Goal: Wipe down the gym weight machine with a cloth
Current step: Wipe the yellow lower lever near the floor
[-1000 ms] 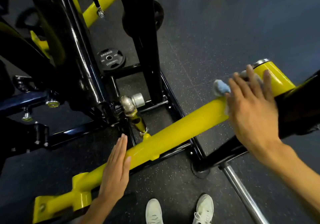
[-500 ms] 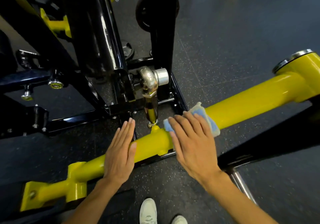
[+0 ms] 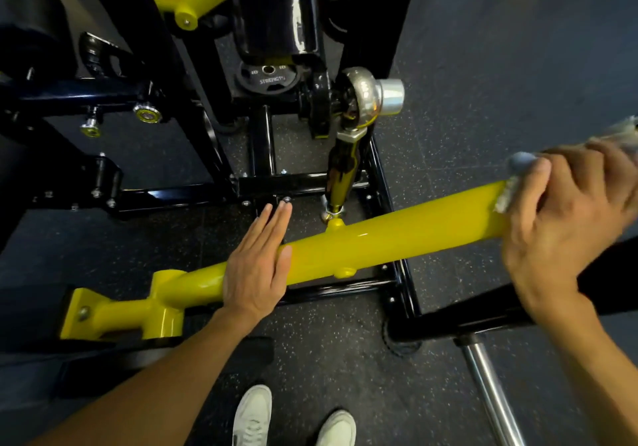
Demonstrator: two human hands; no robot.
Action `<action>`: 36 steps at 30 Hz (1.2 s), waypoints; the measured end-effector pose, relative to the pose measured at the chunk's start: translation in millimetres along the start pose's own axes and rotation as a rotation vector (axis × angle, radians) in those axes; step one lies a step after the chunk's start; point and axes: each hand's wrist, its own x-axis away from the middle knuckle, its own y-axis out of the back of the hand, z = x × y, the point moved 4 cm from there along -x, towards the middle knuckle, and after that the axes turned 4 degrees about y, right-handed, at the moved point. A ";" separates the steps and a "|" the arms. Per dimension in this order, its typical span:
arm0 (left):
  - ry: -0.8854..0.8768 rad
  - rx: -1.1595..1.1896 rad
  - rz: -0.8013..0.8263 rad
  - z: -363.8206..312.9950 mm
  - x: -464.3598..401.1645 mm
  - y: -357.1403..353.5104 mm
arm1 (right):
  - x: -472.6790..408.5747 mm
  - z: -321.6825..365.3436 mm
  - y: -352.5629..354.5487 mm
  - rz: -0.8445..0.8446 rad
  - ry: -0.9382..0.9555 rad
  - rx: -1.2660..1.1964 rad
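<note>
At the lower left of the frame the yellow arm (image 3: pixel 379 238) of the weight machine begins at a bolted bracket and runs up toward the right edge, with the black frame (image 3: pixel 310 183) and a small weight plate (image 3: pixel 271 76) behind it in the upper middle. The left hand (image 3: pixel 257 266) lies flat on the arm at lower centre, fingers straight and together, holding nothing and seemingly just steadying the bar. Further right, a chrome linkage (image 3: pixel 366 96) drops to a small lug on top of the arm. At the right edge the right hand (image 3: pixel 559 217) presses the cloth (image 3: pixel 519 164), pale blue and bunched, onto the arm; its fingers curl over the fabric and bar, though motion blur hides the exact hold. The likely trouble lies in the stroke: swept back toward centre, the cloth could snag on the lug or linkage, or the hand could knock into it; and since the arm looks pivoted, a hard push might shift it under the flat left palm. The glossy paint also looks slick. Below, the floor (image 3: pixel 345 359) is dark speckled rubber; a chrome bar (image 3: pixel 490 394) angles to the lower right, and two pale shoes (image 3: pixel 255 414) stand at bottom centre.
</note>
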 end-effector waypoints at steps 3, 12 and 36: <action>0.003 0.017 0.008 2.3 1.8 -0.6 | 39.5 53.7 -17.3 -0.008 0.064 -0.094; -0.009 0.041 0.012 3.2 0.6 0.2 | 99.5 134.2 -50.7 0.342 0.439 -0.110; -0.008 -0.029 0.000 4.7 -0.3 -3.3 | 110.9 143.3 -53.8 0.333 0.336 -0.131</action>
